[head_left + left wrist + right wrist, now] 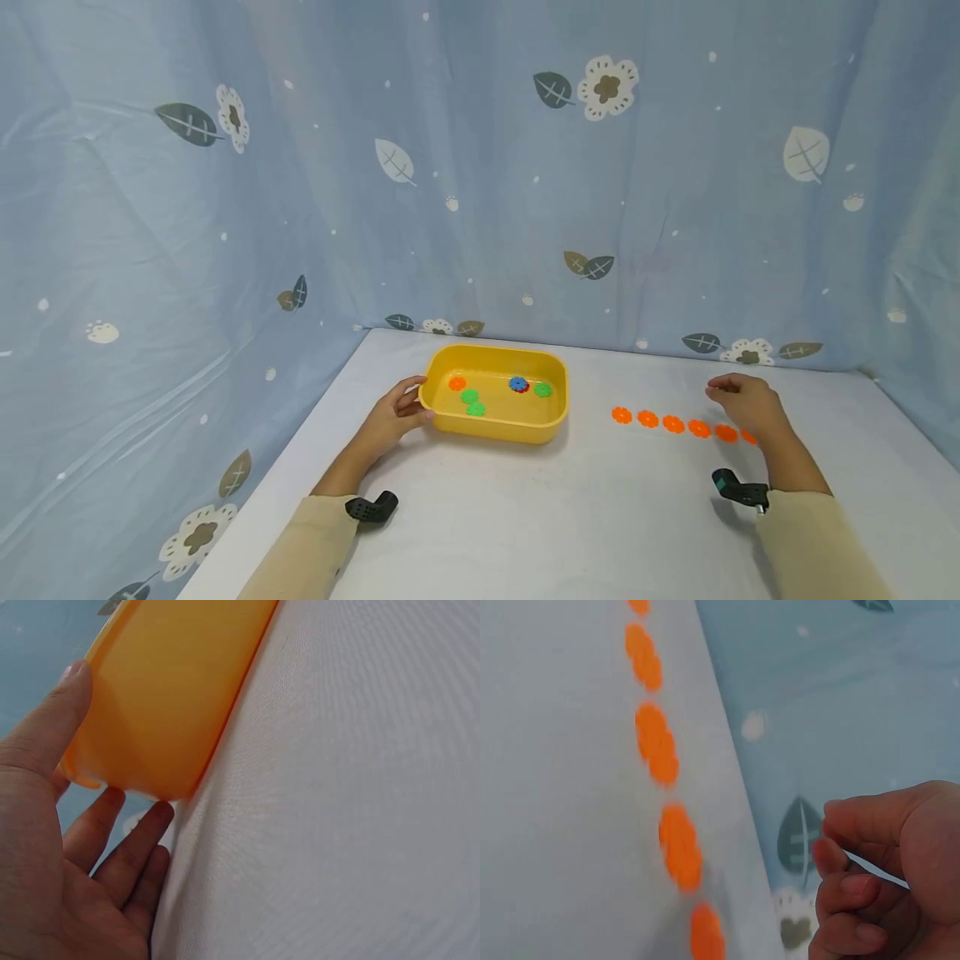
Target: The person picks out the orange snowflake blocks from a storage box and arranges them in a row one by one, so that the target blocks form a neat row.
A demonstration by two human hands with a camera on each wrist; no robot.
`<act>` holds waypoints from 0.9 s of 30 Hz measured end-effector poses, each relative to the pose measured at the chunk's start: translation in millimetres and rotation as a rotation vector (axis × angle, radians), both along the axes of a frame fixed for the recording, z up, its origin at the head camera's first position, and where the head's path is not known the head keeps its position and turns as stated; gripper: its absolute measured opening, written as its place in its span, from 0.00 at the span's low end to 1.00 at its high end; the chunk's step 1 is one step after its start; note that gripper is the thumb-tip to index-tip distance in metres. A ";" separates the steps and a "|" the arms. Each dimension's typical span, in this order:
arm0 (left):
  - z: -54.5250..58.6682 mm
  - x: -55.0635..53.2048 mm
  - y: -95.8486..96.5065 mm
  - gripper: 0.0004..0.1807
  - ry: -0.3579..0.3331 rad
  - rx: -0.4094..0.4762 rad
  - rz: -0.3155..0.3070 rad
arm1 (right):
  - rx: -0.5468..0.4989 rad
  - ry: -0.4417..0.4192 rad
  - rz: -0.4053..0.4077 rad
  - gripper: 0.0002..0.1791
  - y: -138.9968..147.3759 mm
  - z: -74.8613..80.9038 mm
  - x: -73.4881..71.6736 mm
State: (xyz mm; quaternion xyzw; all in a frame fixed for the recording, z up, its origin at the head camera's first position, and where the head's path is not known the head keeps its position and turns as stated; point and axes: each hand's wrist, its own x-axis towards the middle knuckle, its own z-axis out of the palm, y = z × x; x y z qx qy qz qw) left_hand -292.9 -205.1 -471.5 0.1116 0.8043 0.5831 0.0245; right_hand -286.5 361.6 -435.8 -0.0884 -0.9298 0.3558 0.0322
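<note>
My left hand [387, 421] holds the left end of a yellow basin [501, 428]; the left wrist view shows the thumb at the rim and fingertips against the end wall. Several flower-shaped plastic discs lie inside: an orange disc [457, 383], green discs [476, 409] and a blue disc [518, 383] overlapping a red one. To the right runs a row of orange discs [673, 424]. My right hand [750, 406] hovers over the row's right end, partly hiding the last disc. Its fingers are curled, thumb and index tips close together, with nothing visible between them.
A white cloth covers the table [525, 517]. Behind it and along the left hangs a blue curtain [480, 208] printed with leaves and flowers. Each wrist wears a black camera mount, such as the right mount [741, 488].
</note>
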 end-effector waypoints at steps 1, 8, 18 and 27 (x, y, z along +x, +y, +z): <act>0.0 -0.2 0.0 0.43 -0.003 0.003 -0.002 | -0.002 -0.001 0.011 0.23 -4.5 0.6 -3.1; -0.9 -1.5 2.2 0.42 0.000 0.009 -0.005 | 0.011 0.035 0.102 0.22 -30.2 5.6 -22.7; -1.3 -2.2 0.3 0.42 -0.001 0.019 -0.057 | -0.079 0.070 0.208 0.20 -86.6 9.0 -45.8; -1.5 -2.5 1.6 0.42 -0.004 0.011 -0.023 | -0.195 0.046 0.265 0.19 -157.6 23.5 -61.2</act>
